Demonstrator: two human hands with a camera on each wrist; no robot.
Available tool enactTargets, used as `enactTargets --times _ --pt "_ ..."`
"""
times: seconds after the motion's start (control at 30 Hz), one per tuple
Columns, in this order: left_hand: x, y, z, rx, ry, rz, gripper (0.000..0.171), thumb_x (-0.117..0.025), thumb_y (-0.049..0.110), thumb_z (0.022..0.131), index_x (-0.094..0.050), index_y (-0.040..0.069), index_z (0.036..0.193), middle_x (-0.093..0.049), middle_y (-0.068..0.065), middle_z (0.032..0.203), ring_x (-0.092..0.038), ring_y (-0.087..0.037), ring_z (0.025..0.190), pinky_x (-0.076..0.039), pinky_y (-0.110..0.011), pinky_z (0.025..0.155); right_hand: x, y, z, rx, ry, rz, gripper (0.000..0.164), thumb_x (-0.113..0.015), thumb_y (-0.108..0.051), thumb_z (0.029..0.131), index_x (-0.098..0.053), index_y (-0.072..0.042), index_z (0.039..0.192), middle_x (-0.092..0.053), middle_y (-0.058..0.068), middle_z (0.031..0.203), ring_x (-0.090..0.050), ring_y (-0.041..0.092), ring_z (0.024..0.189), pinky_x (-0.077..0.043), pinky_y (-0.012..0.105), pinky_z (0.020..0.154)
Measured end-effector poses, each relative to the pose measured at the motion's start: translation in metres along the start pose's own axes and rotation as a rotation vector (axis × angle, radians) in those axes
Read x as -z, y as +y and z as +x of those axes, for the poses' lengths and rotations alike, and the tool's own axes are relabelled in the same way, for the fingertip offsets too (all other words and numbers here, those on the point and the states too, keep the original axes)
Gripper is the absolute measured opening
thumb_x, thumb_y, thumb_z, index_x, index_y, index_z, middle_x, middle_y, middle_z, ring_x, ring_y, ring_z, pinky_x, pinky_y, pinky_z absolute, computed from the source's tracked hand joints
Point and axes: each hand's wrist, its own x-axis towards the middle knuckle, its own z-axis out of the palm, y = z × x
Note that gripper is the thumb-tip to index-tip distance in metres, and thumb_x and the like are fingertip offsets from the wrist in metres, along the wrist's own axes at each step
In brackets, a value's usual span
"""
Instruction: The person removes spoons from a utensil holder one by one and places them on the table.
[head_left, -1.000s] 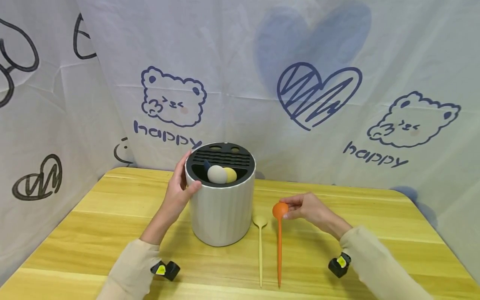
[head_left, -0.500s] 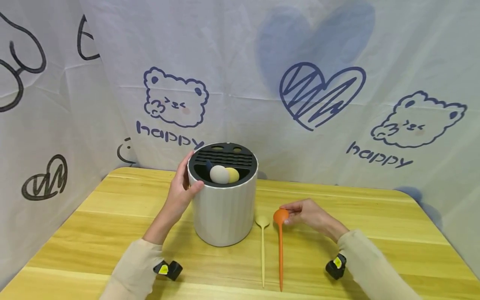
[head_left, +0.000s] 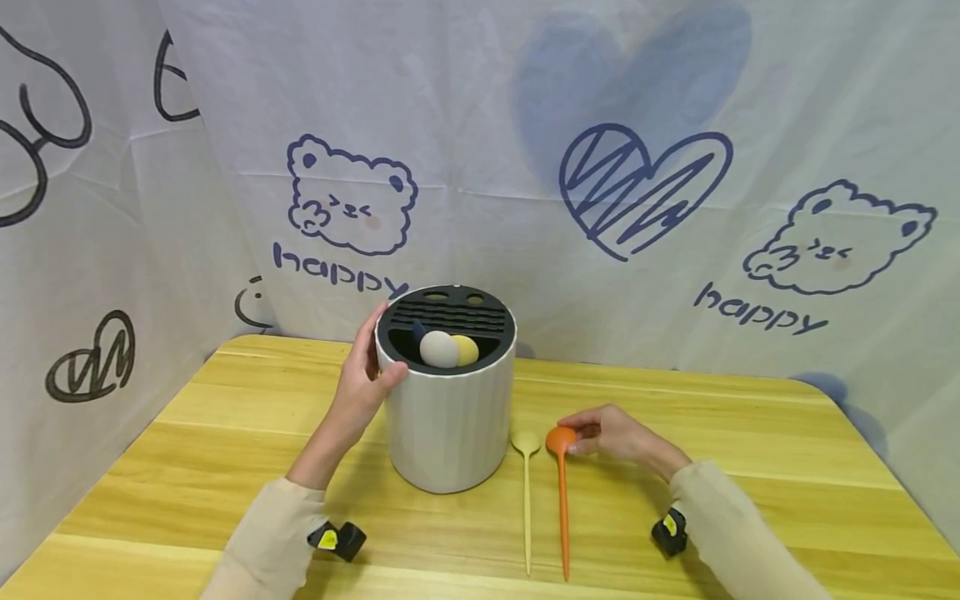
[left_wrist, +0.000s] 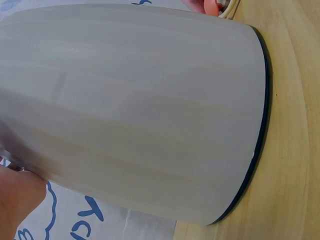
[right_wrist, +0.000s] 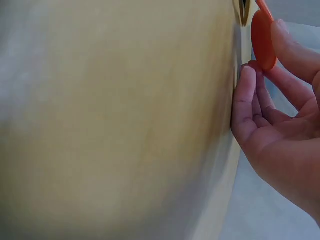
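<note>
Hanging behind the table and along its left edge, a white cloth (head_left: 480, 100) carries printed bears, hearts and the word "happy". Below it lies the wood-grained table (head_left: 225, 442), its two far corners rounded. A ribbed white utensil holder (head_left: 450, 429) stands upright near the table's far edge, closer to the far-left corner than to the far-right one, topped by a black insert (head_left: 450, 312) with two oval holes, a row of slots and a wide front compartment. Beige sleeves (head_left: 266, 525) cover both forearms. The left hand (head_left: 363, 375) holds the holder's left side by the rim, thumb spread wide from the fingers and laid over the front. The right hand (head_left: 618, 433) pinches the bowl of an orange spoon (head_left: 565, 500) narrowly between thumb and fingers; this spoon is to the right of the holder, handle pointing toward the table's near side. Whether its bowl touches the wood I cannot tell. Between it and the holder lies a pale yellow spoon (head_left: 527, 492), almost parallel and bowl toward the far edge. Small black cameras (head_left: 349, 542) sit at both wrists. In the front compartment rest a greyish-white rounded head (head_left: 438, 349), a yellow one (head_left: 467, 350) partly behind it, and a dark blue tip (head_left: 417, 330).
</note>
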Motion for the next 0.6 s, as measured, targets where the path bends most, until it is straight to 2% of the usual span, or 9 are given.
enactTargets --times 0.33,0.6 --pt "-0.0004 -0.0004 -0.0007 -0.017 0.003 -0.010 0.093 -0.067 0.049 0.086 -0.020 0.006 0.154 -0.023 -0.009 0.156 -0.023 -0.022 0.142 -0.021 -0.033 0.115 -0.0049 0.0012 -0.0007 0.094 -0.005 -0.069 0.043 -0.068 -0.004 0.088 -0.055 0.016 0.125 -0.062 0.025 0.117 -0.059 0.029 0.105 -0.051 0.039 0.087" --pt "-0.0005 0.0005 -0.0009 -0.016 0.001 -0.012 0.094 -0.068 0.050 0.086 -0.020 0.006 0.154 -0.023 -0.009 0.156 -0.023 -0.021 0.142 -0.020 -0.035 0.115 -0.0069 -0.0006 -0.0010 0.096 0.005 -0.105 0.042 -0.071 -0.003 0.086 -0.058 0.014 0.122 -0.066 0.014 0.104 -0.059 0.018 0.091 -0.051 0.030 0.077"
